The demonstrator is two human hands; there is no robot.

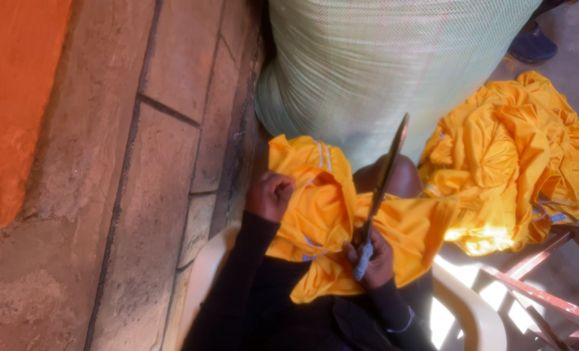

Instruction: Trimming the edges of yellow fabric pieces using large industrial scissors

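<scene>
Informal garment workshop — stuffed woven sack (380,65), heaped yellow garments (529,149) (rough wall (140,162)).

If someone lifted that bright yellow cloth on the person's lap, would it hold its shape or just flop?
The bright yellow cloth would probably flop: it already bunches where the left hand grips it and drapes over the lap. It looks thin and likely light. Its slight sheen hints it may slide easily, like the heaped yellow pile nearby.
</scene>
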